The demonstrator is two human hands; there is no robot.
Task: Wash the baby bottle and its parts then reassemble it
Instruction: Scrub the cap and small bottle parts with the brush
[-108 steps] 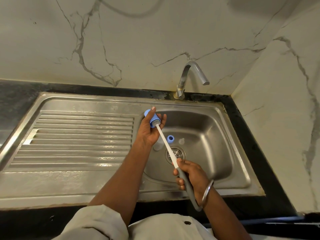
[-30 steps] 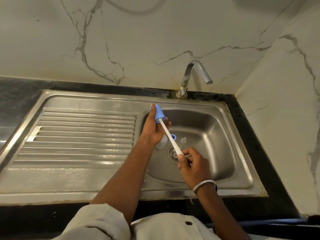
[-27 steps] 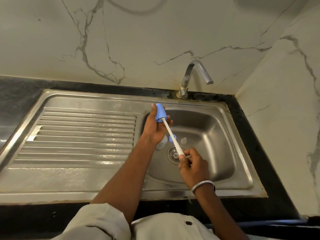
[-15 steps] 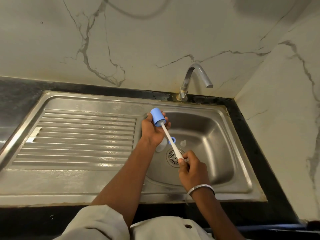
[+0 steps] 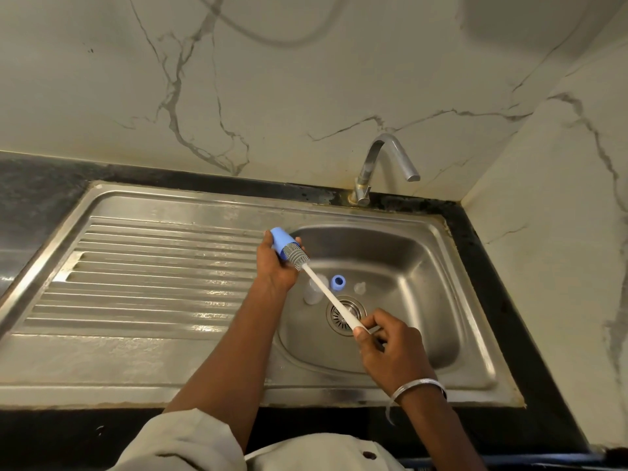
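Observation:
My left hand [image 5: 277, 266] grips the blue bottle cap [image 5: 281, 242] over the basin's left edge, its mouth turned toward the right. My right hand [image 5: 390, 345] holds the white handle of the bottle brush [image 5: 326, 290]; the grey bristle head [image 5: 297, 254] sits partly out of the cap's mouth. In the basin lie the clear bottle body [image 5: 312, 292], the blue collar ring [image 5: 338, 282] and the clear teat [image 5: 359, 287], all just behind the drain [image 5: 346, 314].
The steel sink [image 5: 441, 300] has a ribbed draining board [image 5: 142, 277] on its left. A chrome tap [image 5: 377, 164] stands at the back, with no water running. Marble walls close the back and right side. Dark counter borders the sink.
The brush head has slid partly out of the cap, so its grey bristles now show. My left hand has tilted the cap's closed end further left; my right hand stays over the drain.

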